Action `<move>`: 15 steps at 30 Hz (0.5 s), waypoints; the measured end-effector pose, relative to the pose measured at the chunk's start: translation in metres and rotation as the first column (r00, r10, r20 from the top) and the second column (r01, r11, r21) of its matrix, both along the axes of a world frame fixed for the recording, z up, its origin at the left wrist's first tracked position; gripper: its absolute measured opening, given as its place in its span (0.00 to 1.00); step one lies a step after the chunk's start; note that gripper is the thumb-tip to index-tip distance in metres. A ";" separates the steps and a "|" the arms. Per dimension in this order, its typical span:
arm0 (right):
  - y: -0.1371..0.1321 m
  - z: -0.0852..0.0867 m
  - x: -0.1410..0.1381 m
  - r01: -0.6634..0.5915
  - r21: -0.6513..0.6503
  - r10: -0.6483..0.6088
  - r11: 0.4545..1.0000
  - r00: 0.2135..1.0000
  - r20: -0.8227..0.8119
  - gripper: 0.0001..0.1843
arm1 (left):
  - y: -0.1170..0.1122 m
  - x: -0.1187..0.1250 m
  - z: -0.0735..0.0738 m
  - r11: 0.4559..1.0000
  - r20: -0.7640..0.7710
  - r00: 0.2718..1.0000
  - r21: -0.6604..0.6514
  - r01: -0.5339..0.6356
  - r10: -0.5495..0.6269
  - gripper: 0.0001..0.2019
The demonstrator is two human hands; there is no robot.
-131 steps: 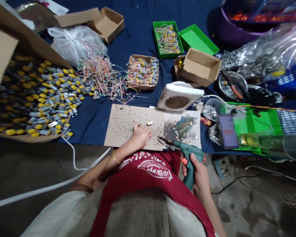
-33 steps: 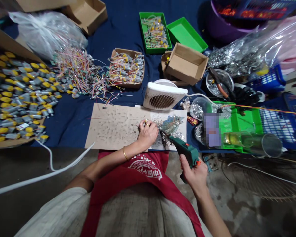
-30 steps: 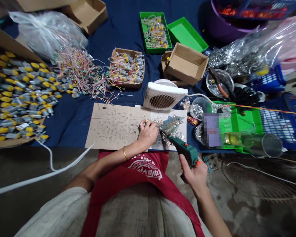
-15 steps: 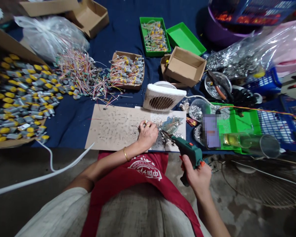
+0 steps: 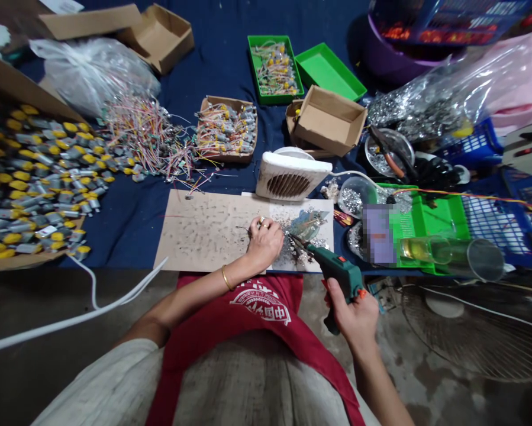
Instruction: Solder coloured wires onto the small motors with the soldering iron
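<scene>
The green soldering gun [image 5: 339, 275] is clasped in the closed right hand [image 5: 354, 313], with its tip pointed toward 10 o'clock, just beside the left hand [image 5: 263, 239]. A small part [image 5: 261, 220], mostly hidden, is pinched under the left fingertips against the cardboard sheet [image 5: 203, 231]. Soldering appears to be in hand, and a steady tip at the part is called for. A white fan [image 5: 290, 177] lies at 1 o'clock.

Head cam is riding on the person's head and pointing forward and down, hovering pretty close over the cardboard sheet [image 5: 203, 231] at the near edge of the blue cloth [image 5: 230, 71], with green trays [image 5: 332, 68] sitting at the far edge.
</scene>
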State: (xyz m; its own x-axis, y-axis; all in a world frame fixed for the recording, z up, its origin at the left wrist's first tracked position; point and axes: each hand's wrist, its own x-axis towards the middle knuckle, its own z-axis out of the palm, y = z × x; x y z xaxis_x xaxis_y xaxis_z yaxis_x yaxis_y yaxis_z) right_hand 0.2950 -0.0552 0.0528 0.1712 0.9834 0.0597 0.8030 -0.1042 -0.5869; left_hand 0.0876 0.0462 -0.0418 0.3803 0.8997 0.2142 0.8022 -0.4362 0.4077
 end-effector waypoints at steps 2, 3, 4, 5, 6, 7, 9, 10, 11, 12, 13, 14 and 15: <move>-0.001 0.000 -0.001 0.013 0.007 -0.013 1.000 1.000 0.001 0.29 | 0.000 0.000 0.000 1.000 -0.003 1.000 0.008 0.000 0.000 0.09; -0.001 0.000 -0.001 0.018 0.006 -0.018 1.000 1.000 0.000 0.29 | 0.000 0.000 -0.001 1.000 -0.004 1.000 0.010 0.000 0.000 0.09; -0.001 0.000 -0.001 0.022 0.004 -0.022 1.000 1.000 0.000 0.29 | 0.000 0.000 -0.001 1.000 -0.003 1.000 0.010 -0.001 0.001 0.09; -0.001 0.001 -0.002 0.028 0.002 -0.028 1.000 1.000 0.002 0.30 | 0.000 0.001 -0.001 1.000 -0.001 1.000 0.008 -0.003 0.003 0.09; -0.001 0.001 -0.002 0.033 0.002 -0.033 0.999 0.999 0.005 0.30 | 0.000 0.001 -0.001 1.000 0.000 1.000 0.004 -0.004 0.004 0.09; 0.000 0.001 -0.003 0.038 0.004 -0.038 0.999 0.999 0.008 0.31 | 0.001 0.001 -0.001 1.000 0.001 1.000 0.001 -0.005 0.005 0.09; 0.001 0.002 -0.003 0.044 0.009 -0.044 0.999 0.999 0.010 0.32 | 0.001 0.001 0.000 1.000 0.001 1.000 -0.003 -0.003 0.003 0.09; 0.001 0.002 -0.003 0.046 0.008 -0.046 0.999 0.999 0.009 0.32 | 0.001 0.001 0.000 1.000 0.001 1.000 -0.003 -0.002 0.002 0.09; 0.001 0.003 -0.004 0.045 0.005 -0.045 0.999 0.999 0.008 0.32 | 0.001 0.001 0.000 1.000 0.001 1.000 -0.003 -0.001 0.001 0.09; 0.002 0.003 -0.004 0.044 0.003 -0.044 0.999 0.999 0.007 0.32 | 0.001 0.001 0.000 1.000 0.001 1.000 -0.002 -0.002 0.002 0.09; 0.002 0.003 -0.004 0.044 0.000 -0.044 0.999 0.999 0.006 0.32 | 0.000 0.001 -0.001 1.000 0.000 1.000 0.000 -0.004 0.004 0.09; 0.002 0.003 -0.004 0.047 0.001 -0.047 0.999 0.999 0.005 0.32 | 0.000 0.001 -0.001 1.000 -0.002 1.000 0.002 -0.006 0.006 0.09; 0.002 0.003 -0.004 0.049 0.002 -0.049 0.999 0.999 0.005 0.32 | 0.000 0.001 -0.001 1.000 -0.004 1.000 0.006 -0.008 0.008 0.09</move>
State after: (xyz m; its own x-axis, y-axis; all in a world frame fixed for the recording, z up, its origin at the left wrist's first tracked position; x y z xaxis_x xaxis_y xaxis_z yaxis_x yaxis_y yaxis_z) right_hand 0.2909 -0.0534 0.0560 0.2189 0.9737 0.0629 0.8000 -0.1421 -0.5830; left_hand 0.0886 0.0465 -0.0424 0.3736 0.9016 0.2179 0.8073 -0.4317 0.4023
